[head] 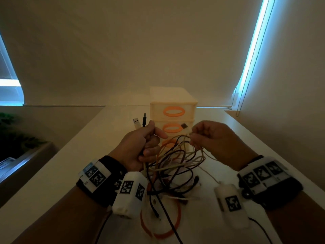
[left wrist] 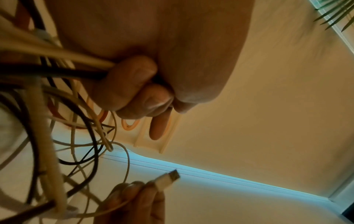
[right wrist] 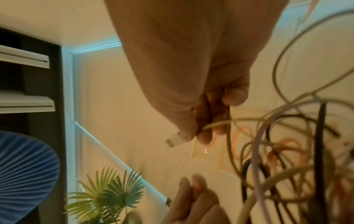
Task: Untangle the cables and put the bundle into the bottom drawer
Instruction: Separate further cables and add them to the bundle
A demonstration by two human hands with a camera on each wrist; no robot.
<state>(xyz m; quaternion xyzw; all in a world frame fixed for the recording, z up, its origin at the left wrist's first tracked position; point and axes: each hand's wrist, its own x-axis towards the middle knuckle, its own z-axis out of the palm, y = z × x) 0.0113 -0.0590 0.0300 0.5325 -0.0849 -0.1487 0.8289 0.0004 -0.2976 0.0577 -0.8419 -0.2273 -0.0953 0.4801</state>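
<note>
A tangle of white, black and orange cables (head: 175,164) hangs between my hands above the white table (head: 70,173). My left hand (head: 146,143) grips several cables in a fist; a white USB plug (head: 136,121) and a black plug (head: 144,118) stick up out of it. The left wrist view shows those fingers (left wrist: 134,84) curled round white and black cables. My right hand (head: 195,136) pinches a white cable just below its USB plug (head: 184,126), also seen as a white USB plug (right wrist: 173,140). Behind stands a cream drawer unit (head: 173,117) with orange oval handles, its drawers shut.
An orange cable loop (head: 158,224) lies on the table near me. The wall and a roller blind with a bead chain (head: 246,67) rise behind the unit. A green plant (head: 10,131) sits off the table's left edge.
</note>
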